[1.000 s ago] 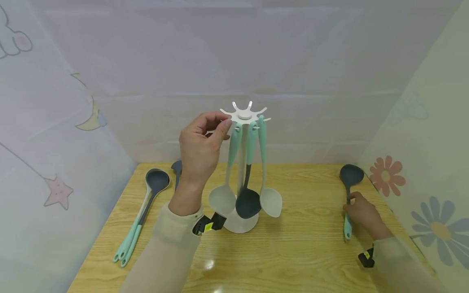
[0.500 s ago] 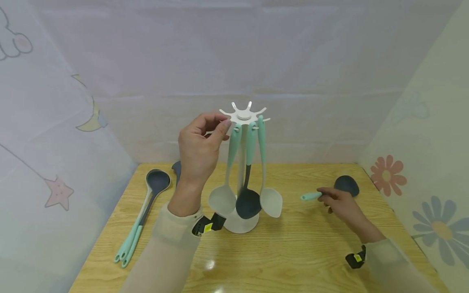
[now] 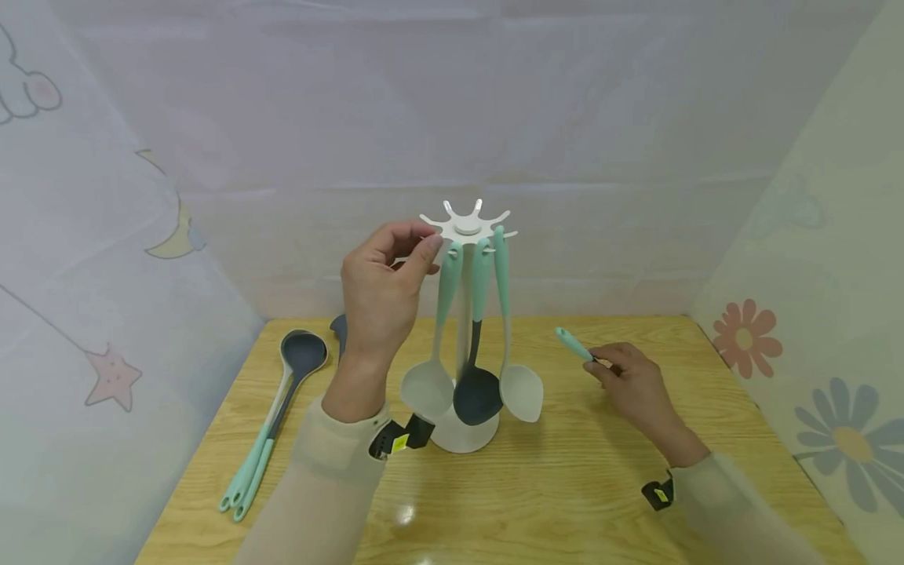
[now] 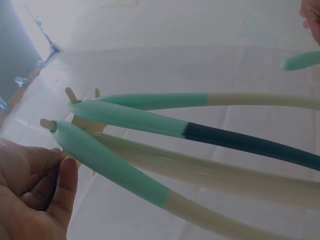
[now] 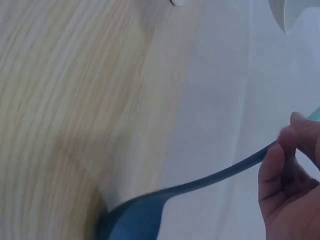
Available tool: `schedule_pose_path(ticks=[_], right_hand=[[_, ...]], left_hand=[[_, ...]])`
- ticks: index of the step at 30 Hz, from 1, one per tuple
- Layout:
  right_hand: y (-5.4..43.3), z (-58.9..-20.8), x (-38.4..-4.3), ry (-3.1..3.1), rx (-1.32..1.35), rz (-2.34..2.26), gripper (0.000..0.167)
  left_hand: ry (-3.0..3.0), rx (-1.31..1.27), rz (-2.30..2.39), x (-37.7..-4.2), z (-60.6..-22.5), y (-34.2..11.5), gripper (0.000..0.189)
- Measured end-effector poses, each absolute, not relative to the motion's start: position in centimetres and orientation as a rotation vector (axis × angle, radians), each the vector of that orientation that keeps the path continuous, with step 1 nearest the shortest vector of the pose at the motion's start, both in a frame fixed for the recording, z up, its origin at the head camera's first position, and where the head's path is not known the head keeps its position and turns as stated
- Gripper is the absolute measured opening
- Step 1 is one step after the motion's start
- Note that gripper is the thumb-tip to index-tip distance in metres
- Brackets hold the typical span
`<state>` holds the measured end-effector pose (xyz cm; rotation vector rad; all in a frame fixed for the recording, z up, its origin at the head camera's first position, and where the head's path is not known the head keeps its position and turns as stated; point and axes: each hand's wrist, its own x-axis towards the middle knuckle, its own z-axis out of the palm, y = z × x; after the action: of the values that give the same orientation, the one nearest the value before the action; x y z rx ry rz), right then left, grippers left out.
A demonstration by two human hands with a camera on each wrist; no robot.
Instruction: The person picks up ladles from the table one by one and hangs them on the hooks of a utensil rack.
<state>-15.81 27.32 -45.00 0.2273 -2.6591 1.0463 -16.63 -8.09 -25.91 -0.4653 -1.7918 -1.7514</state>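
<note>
In the head view a white utensil rack point(image 3: 468, 227) with a spoked top stands on the table. My left hand point(image 3: 381, 294) pinches one of its spokes at the left. From neighbouring spokes hang a cream ladle point(image 3: 427, 388), a dark ladle point(image 3: 477, 396) and a cream pointed turner point(image 3: 523, 392), all with mint handles. My right hand point(image 3: 639, 392) pinches another dark ladle by its shaft, the mint handle point(image 3: 574, 344) pointing up and left towards the rack. That ladle's bowl point(image 5: 137, 220) shows low in the right wrist view; my hand hides it from the head camera.
Several mint-handled utensils point(image 3: 261, 447) lie together at the table's left side, one with a dark bowl point(image 3: 304, 351). Behind my left wrist another dark utensil point(image 3: 339, 329) is partly hidden. Patterned cloth walls point(image 3: 812, 329) enclose the wooden table point(image 3: 565, 502) at the back and sides.
My right hand has lifted the dark ladle from the right side of the table, turned its handle towards the rack and moved left. My left hand stays on the rack's spoke.
</note>
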Motion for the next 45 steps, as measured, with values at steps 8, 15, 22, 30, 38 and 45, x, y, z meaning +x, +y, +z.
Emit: schedule_pose_path(ticks=[8,15,22,30,38,45], right_hand=[[24.0,-42.4,-17.1,-2.464,0.364,1.038,0.021],[20.5,-37.0,-17.4,-2.329,0.473,1.136,0.023],[17.7,-33.6,-17.4,-2.291,0.52,1.181,0.022],[16.3,-32.5,-17.9,-2.321,0.518,1.262,0.023],[15.7,-32.4,-18.0,-2.372,0.517,1.338,0.023],[15.2,-32.4,-18.1,-2.417,0.502,1.356,0.024]], left_hand=[[-1.788,-0.466,-1.749,-16.6,-25.9,-8.3,0.013],[-1.795,-0.455,-1.742,-16.4,-25.9,-8.4,0.014],[-1.794,-0.451,-1.731,-16.3,-25.8,-8.4,0.013],[-1.8,-0.446,-1.731,-16.2,-25.9,-8.4,0.013],[-1.794,-0.45,-1.74,-16.2,-25.9,-8.4,0.013],[-1.794,-0.448,-1.741,-16.3,-25.8,-8.3,0.014]])
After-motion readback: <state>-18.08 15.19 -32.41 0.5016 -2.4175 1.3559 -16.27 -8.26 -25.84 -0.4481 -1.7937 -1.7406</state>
